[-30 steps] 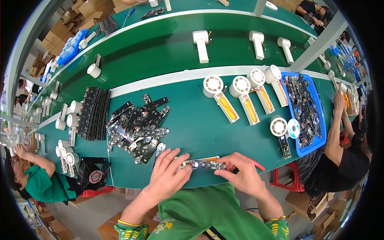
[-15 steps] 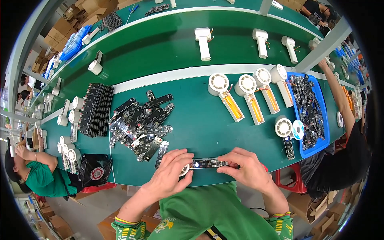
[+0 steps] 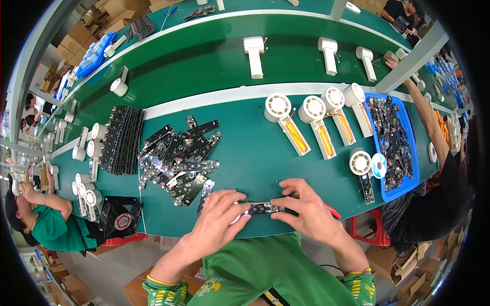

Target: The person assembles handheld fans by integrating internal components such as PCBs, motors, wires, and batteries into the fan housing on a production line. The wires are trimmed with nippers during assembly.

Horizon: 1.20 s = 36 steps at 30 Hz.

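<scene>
Near the table's front edge lies a small handheld fan point(image 3: 261, 208), its handle turned to the right with a black circuit board facing up. My left hand point(image 3: 220, 214) wraps round its white round head and hides most of it; a small light shines beside the fingertips. My right hand point(image 3: 304, 209) pinches the handle's far end between thumb and forefinger, the other fingers lifted. Just left of my left hand, a loose circuit board point(image 3: 205, 196) lies at the edge of a heap of black boards point(image 3: 178, 155). A red handle point(image 3: 333, 211) shows beside my right hand.
White fans with yellow-filled handles point(image 3: 295, 133) stand back right, near a blue tray point(image 3: 414, 176) of boards. A fan with a bare board point(image 3: 361, 162) and a solder reel point(image 3: 379, 166) sit before it. Stacked boards point(image 3: 122, 140) stand left. People work on both sides.
My right hand has shifted slightly left along the handle, with its upper fingers spreading and lifting. My left hand stays round the fan head. The right co-worker's hand has moved up toward the shelf.
</scene>
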Motion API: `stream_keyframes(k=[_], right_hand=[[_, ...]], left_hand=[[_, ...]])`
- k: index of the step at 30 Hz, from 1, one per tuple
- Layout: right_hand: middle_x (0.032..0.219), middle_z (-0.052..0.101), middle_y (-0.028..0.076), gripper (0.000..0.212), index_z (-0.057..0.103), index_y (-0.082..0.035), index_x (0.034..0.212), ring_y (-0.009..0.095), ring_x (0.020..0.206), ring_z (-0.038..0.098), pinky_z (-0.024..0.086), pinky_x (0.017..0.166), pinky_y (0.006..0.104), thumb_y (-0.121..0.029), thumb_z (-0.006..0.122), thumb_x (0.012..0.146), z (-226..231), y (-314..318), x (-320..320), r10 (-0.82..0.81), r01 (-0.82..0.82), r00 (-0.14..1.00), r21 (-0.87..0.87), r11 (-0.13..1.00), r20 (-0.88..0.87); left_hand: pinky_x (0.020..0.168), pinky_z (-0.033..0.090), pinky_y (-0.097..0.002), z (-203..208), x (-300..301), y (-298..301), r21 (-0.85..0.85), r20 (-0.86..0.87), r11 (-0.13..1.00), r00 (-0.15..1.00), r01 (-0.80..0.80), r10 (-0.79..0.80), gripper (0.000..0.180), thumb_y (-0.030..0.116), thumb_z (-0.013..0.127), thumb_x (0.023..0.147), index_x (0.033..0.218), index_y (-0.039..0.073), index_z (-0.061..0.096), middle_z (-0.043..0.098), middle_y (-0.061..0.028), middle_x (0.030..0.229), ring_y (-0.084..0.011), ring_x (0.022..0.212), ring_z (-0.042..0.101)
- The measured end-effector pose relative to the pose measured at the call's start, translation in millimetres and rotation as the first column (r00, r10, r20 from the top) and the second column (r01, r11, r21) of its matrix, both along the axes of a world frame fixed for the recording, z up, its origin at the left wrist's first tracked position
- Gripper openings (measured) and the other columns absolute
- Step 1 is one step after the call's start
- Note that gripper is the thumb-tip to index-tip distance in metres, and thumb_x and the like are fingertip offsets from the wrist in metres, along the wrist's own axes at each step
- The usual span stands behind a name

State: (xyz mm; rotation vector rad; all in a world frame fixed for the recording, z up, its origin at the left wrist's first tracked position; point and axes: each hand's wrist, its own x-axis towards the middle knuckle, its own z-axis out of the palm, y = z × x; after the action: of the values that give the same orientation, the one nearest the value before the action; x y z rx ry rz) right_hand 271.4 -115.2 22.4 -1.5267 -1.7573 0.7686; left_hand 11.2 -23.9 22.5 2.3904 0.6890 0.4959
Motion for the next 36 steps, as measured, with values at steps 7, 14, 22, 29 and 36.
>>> stream_keyframes(k=[7, 14, 22, 29, 36], right_hand=[[0.112, 0.074, 0.012, 0.022, 0.080, -0.004, 0.115, 0.028, 0.098, 0.071, 0.060, 0.088, 0.0427, -0.015, 0.082, 0.095, -20.0, -4.2, 6.3, -0.015, -0.001, 0.986, -0.099, 0.995, -0.164], [0.111, 0.075, 0.009, 0.021, 0.078, -0.003, 0.122, 0.022, 0.096, 0.071, 0.059, 0.084, 0.0356, -0.010, 0.074, 0.103, -7.3, -8.1, -4.6, -0.012, -0.103, 0.888, -0.224, 0.969, -0.459], [0.121, 0.073, 0.012, 0.028, 0.071, 0.004, 0.133, 0.017, 0.101, 0.071, 0.060, 0.087, 0.0308, -0.002, 0.071, 0.105, -16.2, -14.4, -29.1, -0.177, -0.033, 0.608, -0.247, 0.968, -0.774], [0.121, 0.074, 0.013, 0.030, 0.069, 0.004, 0.134, 0.019, 0.104, 0.073, 0.061, 0.092, 0.0335, 0.000, 0.071, 0.104, -22.4, -4.5, -56.9, -0.207, 0.111, 0.460, -0.175, 0.978, -0.863], [0.113, 0.074, 0.012, 0.019, 0.063, 0.002, 0.125, 0.016, 0.103, 0.073, 0.061, 0.091, 0.0324, -0.006, 0.066, 0.108, -6.8, -2.7, -82.0, -0.206, 0.052, 0.389, -0.202, 0.978, -0.898]], left_hand=[[0.098, 0.050, -0.0461, -2.3, -2.4, 6.0, -0.061, 0.000, 0.997, 0.999, 0.045, -0.045, 0.028, 0.009, 0.082, 0.091, 0.117, 0.004, 0.072, 0.065, -0.0117, 0.126, -0.0333, 0.119, 0.061], [0.097, 0.054, -0.0456, 52.3, -6.8, 19.3, 0.153, -0.044, 0.968, 0.980, 0.199, -0.195, 0.031, 0.009, 0.087, 0.086, 0.114, 0.005, 0.076, 0.068, -0.0075, 0.118, -0.0302, 0.113, 0.063], [0.098, 0.053, -0.0461, 67.9, -9.1, 36.6, 0.343, -0.051, 0.907, 0.969, 0.245, -0.242, 0.038, 0.012, 0.088, 0.082, 0.118, 0.009, 0.075, 0.066, -0.0068, 0.118, -0.0305, 0.115, 0.062], [0.102, 0.055, -0.0409, -3.8, -3.6, -35.7, -0.588, 0.426, 0.789, 0.759, -0.180, 0.491, 0.054, 0.010, 0.082, 0.095, 0.141, -0.003, 0.058, 0.068, -0.0172, 0.131, -0.0274, 0.116, 0.068], [0.110, 0.057, -0.0450, -0.3, 19.5, -21.3, -0.838, 0.430, 0.544, 0.671, 0.046, 0.605, 0.049, 0.010, 0.061, 0.111, 0.154, -0.009, 0.047, 0.069, -0.0258, 0.140, -0.0323, 0.126, 0.070]])
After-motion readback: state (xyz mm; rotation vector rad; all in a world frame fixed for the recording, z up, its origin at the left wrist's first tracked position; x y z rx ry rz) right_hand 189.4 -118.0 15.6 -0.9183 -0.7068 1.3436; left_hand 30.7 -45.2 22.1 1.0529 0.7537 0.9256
